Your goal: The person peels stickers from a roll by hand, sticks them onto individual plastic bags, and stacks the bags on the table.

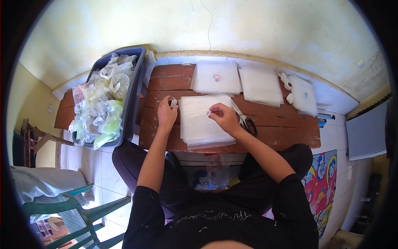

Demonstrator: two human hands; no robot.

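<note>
My left hand (pixel 167 113) is closed around a small white roll (pixel 173 102), which looks like a sticker roll, at the left of a stack of clear plastic bags (pixel 199 126). My right hand (pixel 226 119) pinches a small whitish sticker (pixel 208 113) between thumb and fingertips, above that stack. The sticker's print is too small to read. Scissors with black handles (pixel 251 126) lie just right of my right hand, partly hidden by it and pointing away from me.
Behind lie more plastic bag stacks, one with round stickers (pixel 215 77), one plain (pixel 261 83), one at right (pixel 304 95). Small white rolls (pixel 285 81) sit between them. A dark tub (pixel 134 101) of filled bags stands left on the wooden table (pixel 290 135). A green chair (pixel 95 211) is lower left.
</note>
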